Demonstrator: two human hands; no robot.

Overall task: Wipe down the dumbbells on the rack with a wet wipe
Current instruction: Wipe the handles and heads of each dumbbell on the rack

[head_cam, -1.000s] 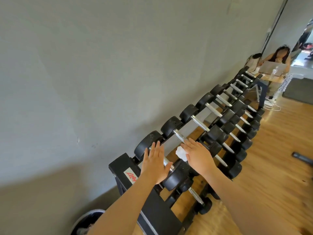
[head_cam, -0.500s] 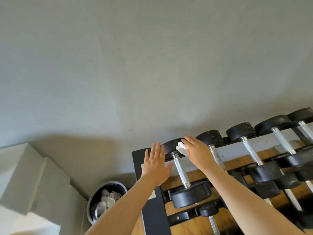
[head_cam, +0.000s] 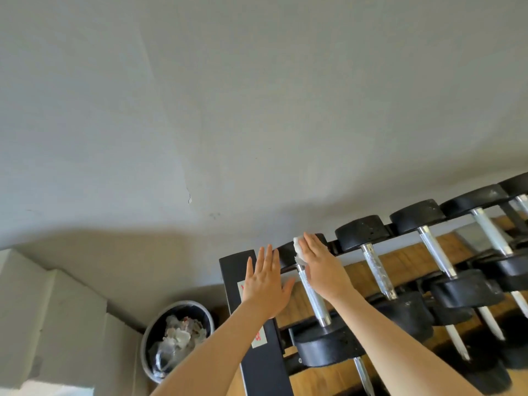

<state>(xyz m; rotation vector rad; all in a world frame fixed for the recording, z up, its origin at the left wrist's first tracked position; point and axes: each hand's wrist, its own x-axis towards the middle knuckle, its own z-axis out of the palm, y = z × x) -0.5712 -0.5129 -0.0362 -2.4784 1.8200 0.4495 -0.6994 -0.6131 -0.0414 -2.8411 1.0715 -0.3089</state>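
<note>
A black rack (head_cam: 233,270) against the grey wall carries a row of black dumbbells with chrome handles. On the top tier, the leftmost dumbbell (head_cam: 313,295) lies with its far head under my right hand (head_cam: 323,270). That hand holds a crumpled white wet wipe (head_cam: 298,247) against the head, fingers stretched over it and thumb hidden. My left hand (head_cam: 265,284) is flat with straight fingers over the rack's left end post, just left of that dumbbell; whether it touches the post I cannot tell.
A round bin (head_cam: 177,338) holding crumpled wipes stands on the floor left of the rack. Pale boxes (head_cam: 43,324) are stacked at the far left. More dumbbells (head_cam: 374,261) run off to the right, with lower tiers beneath.
My view swung left from along the rack to its left end. My right hand moved with the wipe from the handle to the dumbbell's far head. The left hand stayed flat by the end post.
</note>
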